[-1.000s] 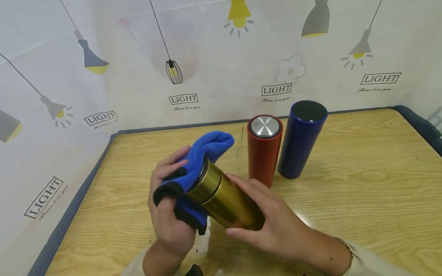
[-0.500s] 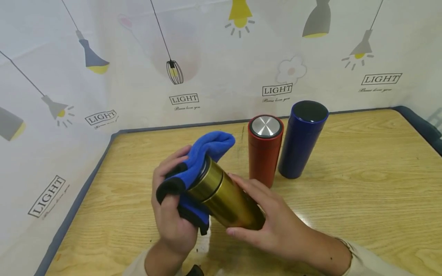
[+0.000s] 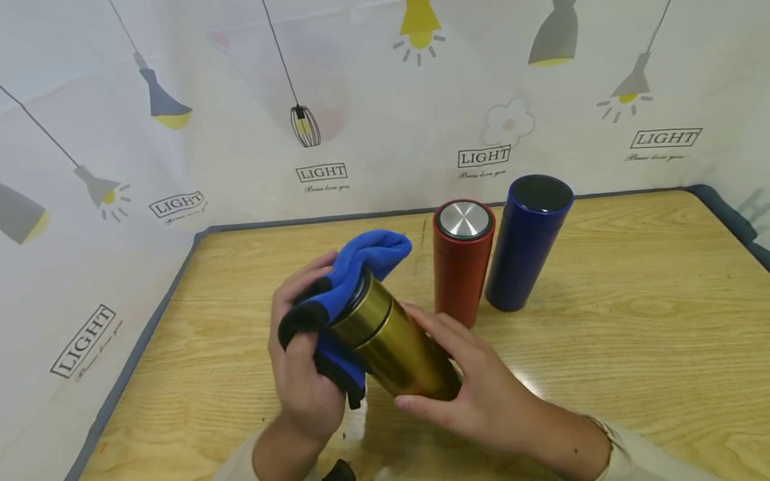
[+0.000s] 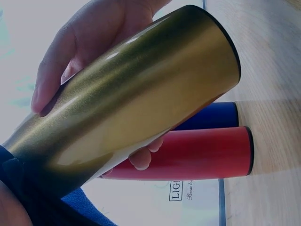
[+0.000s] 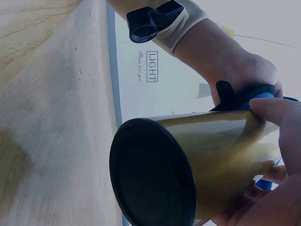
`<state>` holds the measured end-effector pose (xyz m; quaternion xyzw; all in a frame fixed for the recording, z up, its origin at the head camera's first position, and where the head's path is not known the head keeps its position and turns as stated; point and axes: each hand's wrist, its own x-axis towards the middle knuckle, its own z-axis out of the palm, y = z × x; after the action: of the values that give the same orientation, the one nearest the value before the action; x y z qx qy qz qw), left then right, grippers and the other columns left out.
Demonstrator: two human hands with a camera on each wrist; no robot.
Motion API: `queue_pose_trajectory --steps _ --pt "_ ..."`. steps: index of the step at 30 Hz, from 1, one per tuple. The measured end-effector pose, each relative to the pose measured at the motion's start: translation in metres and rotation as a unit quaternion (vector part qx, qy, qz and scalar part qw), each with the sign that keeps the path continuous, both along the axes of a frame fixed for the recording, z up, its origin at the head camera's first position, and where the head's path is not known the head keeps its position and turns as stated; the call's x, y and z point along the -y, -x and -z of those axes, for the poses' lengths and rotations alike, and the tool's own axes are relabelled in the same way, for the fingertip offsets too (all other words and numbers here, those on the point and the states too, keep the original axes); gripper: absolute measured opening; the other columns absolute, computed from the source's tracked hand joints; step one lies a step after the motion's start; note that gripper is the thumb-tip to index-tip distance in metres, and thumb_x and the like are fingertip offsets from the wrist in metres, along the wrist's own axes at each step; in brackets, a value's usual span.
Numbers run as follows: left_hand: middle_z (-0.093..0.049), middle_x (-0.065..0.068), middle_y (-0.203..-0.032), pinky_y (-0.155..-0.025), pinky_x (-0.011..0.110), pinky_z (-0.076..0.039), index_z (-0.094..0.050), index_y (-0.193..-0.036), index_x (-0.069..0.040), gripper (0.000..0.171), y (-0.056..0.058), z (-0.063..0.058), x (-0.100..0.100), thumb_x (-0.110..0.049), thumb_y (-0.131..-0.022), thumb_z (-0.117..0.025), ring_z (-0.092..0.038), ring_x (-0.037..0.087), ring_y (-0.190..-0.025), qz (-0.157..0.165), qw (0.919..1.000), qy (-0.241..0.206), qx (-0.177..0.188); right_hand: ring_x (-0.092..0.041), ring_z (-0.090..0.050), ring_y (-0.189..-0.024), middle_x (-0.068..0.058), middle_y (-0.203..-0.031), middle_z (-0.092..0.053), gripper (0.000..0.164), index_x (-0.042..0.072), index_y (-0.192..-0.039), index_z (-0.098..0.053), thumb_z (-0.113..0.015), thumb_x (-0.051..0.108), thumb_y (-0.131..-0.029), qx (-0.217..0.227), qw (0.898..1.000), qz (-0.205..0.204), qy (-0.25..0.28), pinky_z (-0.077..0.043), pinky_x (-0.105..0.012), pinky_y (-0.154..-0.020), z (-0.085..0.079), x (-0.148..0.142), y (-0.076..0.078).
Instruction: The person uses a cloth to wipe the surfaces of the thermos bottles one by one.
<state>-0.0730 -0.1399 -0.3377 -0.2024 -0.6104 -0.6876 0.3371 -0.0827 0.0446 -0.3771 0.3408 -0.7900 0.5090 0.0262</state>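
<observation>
A gold thermos flask point(image 3: 409, 354) is held tilted above the table, its lid end toward the upper left. My right hand point(image 3: 481, 387) grips it around the lower body, thumb on the near side. In my left hand point(image 3: 307, 381) is a blue cloth point(image 3: 367, 257) with black edging, bunched and pressed against the lid end of the flask. The cloth hides most of the lid's top. In the right wrist view the flask's black base point(image 5: 153, 174) faces the camera. The left wrist view shows the gold body point(image 4: 141, 89) with right-hand fingers around it.
Behind the right hand stand a red thermos flask point(image 3: 462, 267) with a silver-topped lid and a dark blue one point(image 3: 529, 247), both upright. The wooden table point(image 3: 631, 321) ends at a patterned backdrop point(image 3: 385, 120). A small black object point(image 3: 340, 471) shows at the bottom edge.
Both hands keep their hold. The left hand and cloth have shifted very slightly to the right in the head view; the gold flask stays nearly in place.
</observation>
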Motion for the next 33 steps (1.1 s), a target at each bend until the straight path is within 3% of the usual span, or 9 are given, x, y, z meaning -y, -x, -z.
queue_pose_trajectory --steps 12,20,27,33 --pt "-0.052 0.021 -0.137 -0.107 0.036 -0.045 -0.054 -0.126 0.002 0.041 0.0015 0.0042 -0.001 -0.001 -0.093 -0.028 -0.048 0.036 -0.127 0.008 0.9992 0.0 0.04 -0.01 -0.06 -0.109 0.007 -0.131 -0.058 0.087 0.027 -0.153 -0.038 -0.085 0.027 -0.08 0.019 1.0 -0.003 0.007 -0.056 -0.031 -0.091 0.0028 -0.0006 0.0007" --pt "-0.055 0.02 -0.135 -0.108 0.037 -0.044 -0.055 -0.124 0.004 0.044 0.0008 0.0013 -0.0009 -0.001 -0.092 -0.025 -0.049 0.036 -0.127 -0.003 0.9997 0.003 0.023 -0.01 -0.059 -0.108 0.009 -0.128 -0.058 0.087 0.03 -0.153 -0.036 -0.084 0.031 -0.08 0.032 0.999 -0.003 -0.006 -0.054 -0.03 -0.091 0.0002 -0.0022 -0.0001" --pt "-0.057 0.022 -0.133 -0.107 0.039 -0.045 -0.056 -0.122 0.006 0.047 0.0017 -0.0018 0.0011 -0.002 -0.091 -0.022 -0.051 0.037 -0.126 0.003 0.9999 0.0 -0.015 -0.008 -0.057 -0.105 0.011 -0.13 -0.057 0.089 0.033 -0.154 -0.033 -0.083 0.036 -0.081 0.023 0.999 0.007 -0.033 -0.052 -0.03 -0.088 -0.0029 -0.003 -0.0014" --pt "-0.055 0.021 -0.135 -0.108 0.039 -0.046 -0.053 -0.128 0.003 0.048 0.0016 -0.0012 0.0002 -0.005 -0.094 -0.02 -0.051 0.036 -0.127 0.022 0.9994 -0.006 -0.025 -0.009 -0.058 -0.106 0.009 -0.129 -0.058 0.087 0.028 -0.153 -0.038 -0.085 0.03 -0.079 0.01 1.0 0.004 -0.004 -0.054 -0.03 -0.09 -0.0035 -0.0033 -0.0012"
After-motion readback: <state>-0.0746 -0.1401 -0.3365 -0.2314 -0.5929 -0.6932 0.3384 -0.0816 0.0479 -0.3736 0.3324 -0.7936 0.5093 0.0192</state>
